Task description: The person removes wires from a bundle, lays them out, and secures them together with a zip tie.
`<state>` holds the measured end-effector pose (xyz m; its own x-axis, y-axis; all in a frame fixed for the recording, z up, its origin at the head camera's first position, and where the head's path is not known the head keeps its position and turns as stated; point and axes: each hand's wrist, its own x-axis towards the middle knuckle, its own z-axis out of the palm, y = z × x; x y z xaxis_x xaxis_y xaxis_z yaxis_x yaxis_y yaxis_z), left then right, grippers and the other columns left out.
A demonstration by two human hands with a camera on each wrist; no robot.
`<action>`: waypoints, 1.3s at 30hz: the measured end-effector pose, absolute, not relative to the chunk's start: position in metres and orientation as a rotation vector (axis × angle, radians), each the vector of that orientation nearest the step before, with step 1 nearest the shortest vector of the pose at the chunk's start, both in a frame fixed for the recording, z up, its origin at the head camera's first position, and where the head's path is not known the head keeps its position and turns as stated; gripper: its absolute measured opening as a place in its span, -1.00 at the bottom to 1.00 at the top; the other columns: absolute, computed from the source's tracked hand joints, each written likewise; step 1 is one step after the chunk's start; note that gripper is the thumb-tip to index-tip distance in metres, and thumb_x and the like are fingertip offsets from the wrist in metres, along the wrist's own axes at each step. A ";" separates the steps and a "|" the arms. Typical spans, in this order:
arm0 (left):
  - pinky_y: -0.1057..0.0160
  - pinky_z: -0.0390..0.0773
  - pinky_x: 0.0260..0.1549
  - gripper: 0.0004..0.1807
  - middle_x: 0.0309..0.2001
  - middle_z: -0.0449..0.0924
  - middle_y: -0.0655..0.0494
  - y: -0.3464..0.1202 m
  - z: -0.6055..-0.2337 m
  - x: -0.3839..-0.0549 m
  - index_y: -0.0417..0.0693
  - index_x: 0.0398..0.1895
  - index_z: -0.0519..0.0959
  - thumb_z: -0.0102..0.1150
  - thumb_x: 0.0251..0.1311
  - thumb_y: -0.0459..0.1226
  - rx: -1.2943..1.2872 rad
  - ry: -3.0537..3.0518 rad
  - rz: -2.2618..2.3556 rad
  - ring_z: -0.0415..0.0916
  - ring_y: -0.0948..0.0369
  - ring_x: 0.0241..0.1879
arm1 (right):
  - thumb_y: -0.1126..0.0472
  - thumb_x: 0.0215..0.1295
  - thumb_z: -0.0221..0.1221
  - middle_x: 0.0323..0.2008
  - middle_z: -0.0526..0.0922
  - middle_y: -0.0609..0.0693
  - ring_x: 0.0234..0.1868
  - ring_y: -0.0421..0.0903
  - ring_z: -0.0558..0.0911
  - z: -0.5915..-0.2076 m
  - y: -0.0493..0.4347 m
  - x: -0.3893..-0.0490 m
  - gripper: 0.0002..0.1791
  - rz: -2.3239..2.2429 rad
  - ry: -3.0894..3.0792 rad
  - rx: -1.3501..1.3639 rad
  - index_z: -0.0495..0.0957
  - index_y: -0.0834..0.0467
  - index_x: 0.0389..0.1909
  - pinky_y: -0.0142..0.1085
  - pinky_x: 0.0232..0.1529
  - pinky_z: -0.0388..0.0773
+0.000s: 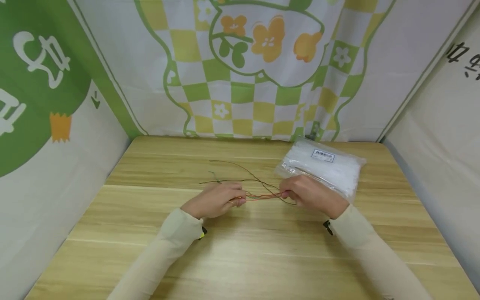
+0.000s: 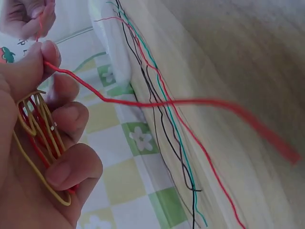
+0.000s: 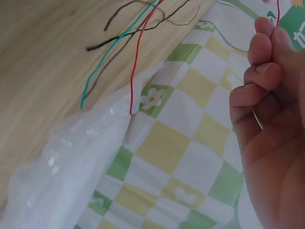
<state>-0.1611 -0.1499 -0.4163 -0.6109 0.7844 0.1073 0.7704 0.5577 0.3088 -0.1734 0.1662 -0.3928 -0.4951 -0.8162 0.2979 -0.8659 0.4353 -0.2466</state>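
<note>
Wire between two grips, over the middle of the desk (image 1: 255, 258): holding the red wire (image 2: 133, 103) up off the wood, likely for parting one strand from the rest. Pinching it on the left side between thumb and forefinger of the left grip (image 1: 219, 200), while curling the other fingers round a coil (image 2: 47, 121) of yellow and red strands in the palm. Probably tucking that slack there for freeing the fingertips. Leaving a blurred tail loose beyond the pinch.

Pinching on the right side, apparently on the same strand, with thumb and fingertips of the right grip (image 1: 314, 195). Spanning only a short gap between the two grips, presumably for steadying the strand from both sides. Holding narrow at both pinches, not wide at either.

Lying on the desk just past the grips, crossing loosely and running mostly left to right: green wire (image 3: 107, 58), second red wire (image 3: 133, 67), black wire (image 1: 232, 180) and brown wire (image 1: 241, 168). Perhaps waiting there for being within easy reach yet not under the fingers. Not showing clearly, in the tangle: the exact count of dark strands.

Resting at the far right, just beyond the right grip: clear pack (image 1: 333, 168) with white contents, seemingly standing aside for leaving the middle to the wires. Stretching the green and second red ends close to it, without showing for sure any touching. Hanging behind the far edge: checked cloth (image 1: 243, 93).
</note>
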 end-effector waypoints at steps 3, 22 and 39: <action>0.36 0.34 -0.34 -0.67 -0.46 0.38 0.34 -0.150 -0.415 -0.159 0.13 -0.41 0.47 -0.02 0.66 -0.14 1.345 2.709 0.518 0.33 0.33 -0.34 | 0.51 0.32 0.31 -0.54 0.56 -0.13 -0.46 -0.35 0.39 -0.397 0.168 -0.176 -0.64 0.584 -2.538 1.499 0.51 0.03 -0.52 -0.48 -0.41 0.41; 0.37 0.19 -0.45 -0.73 -0.51 0.35 0.34 -0.195 -0.427 -0.162 0.07 -0.42 0.52 0.12 0.57 -0.27 1.149 2.748 0.565 0.19 0.39 -0.50 | 0.59 0.31 0.20 -0.57 0.34 -0.22 -0.48 -0.34 0.30 -0.412 0.194 -0.195 -0.63 0.611 -2.606 1.398 0.45 0.13 -0.57 -0.44 -0.39 0.30; 0.38 0.38 -0.49 -0.72 -0.48 0.68 0.23 -0.195 -0.423 -0.167 0.09 -0.45 0.60 0.19 0.53 -0.29 1.000 2.944 0.442 0.37 0.40 -0.53 | 0.66 0.22 0.20 -0.58 0.51 -0.09 -0.46 -0.35 0.36 -0.420 0.192 -0.197 -0.61 0.574 -2.612 1.426 0.48 0.11 -0.55 -0.44 -0.39 0.35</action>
